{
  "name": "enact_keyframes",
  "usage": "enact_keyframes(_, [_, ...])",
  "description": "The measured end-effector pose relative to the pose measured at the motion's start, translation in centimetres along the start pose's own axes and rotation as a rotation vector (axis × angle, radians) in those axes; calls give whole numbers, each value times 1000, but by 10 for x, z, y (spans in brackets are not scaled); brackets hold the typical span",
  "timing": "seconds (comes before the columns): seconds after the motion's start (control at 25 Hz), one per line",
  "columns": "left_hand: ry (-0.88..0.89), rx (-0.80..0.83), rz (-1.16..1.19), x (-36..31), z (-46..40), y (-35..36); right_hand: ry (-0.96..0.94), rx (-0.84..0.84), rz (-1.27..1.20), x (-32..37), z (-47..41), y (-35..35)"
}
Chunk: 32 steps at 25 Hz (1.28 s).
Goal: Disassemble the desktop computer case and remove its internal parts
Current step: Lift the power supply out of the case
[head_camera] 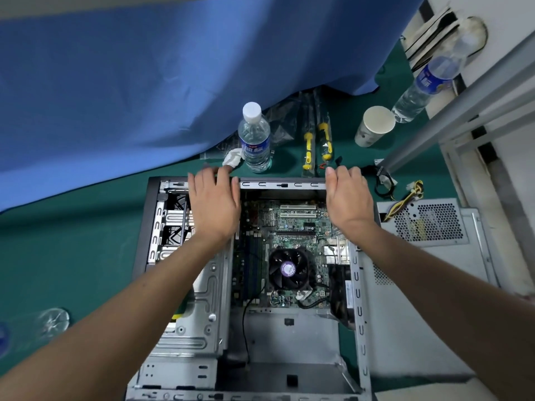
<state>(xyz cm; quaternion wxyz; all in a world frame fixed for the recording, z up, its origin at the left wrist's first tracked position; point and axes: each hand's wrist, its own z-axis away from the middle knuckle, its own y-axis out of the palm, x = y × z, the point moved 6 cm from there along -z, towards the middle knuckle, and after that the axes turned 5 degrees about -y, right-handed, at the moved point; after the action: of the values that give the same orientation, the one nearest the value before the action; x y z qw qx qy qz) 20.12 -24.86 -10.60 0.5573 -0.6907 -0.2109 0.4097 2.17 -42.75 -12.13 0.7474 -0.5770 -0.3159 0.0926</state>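
An open grey computer case lies flat on the green table. Inside it sits the green motherboard with a black CPU fan. A metal drive cage fills the left side. My left hand lies over the case's far rim at the left, fingers reaching over the edge. At the far right corner of that rim my right hand has its fingers curled over the edge. A removed power supply with yellow and black wires lies on the side panel to the right.
A water bottle stands just beyond the case. Two yellow-handled screwdrivers in plastic, a paper cup and a second bottle lie farther back. A blue cloth hangs over the table's far left. A metal rail crosses at right.
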Motion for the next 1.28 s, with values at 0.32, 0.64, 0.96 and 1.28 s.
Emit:
enact_keyframes(0.32, [761, 501, -166, -98, 160, 63, -7, -33, -44, -2, 0, 0])
enact_keyframes(0.64, [815, 602, -336, -95, 177, 110, -15, -56, -35, -4, -3, 2])
enact_keyframes(0.96, [724, 613, -270, -100, 173, 108, -15, -49, -54, -5, -4, 3])
enact_keyframes(1.28, [701, 634, -162, -100, 171, 108, -1, -46, -92, -7, -5, 4])
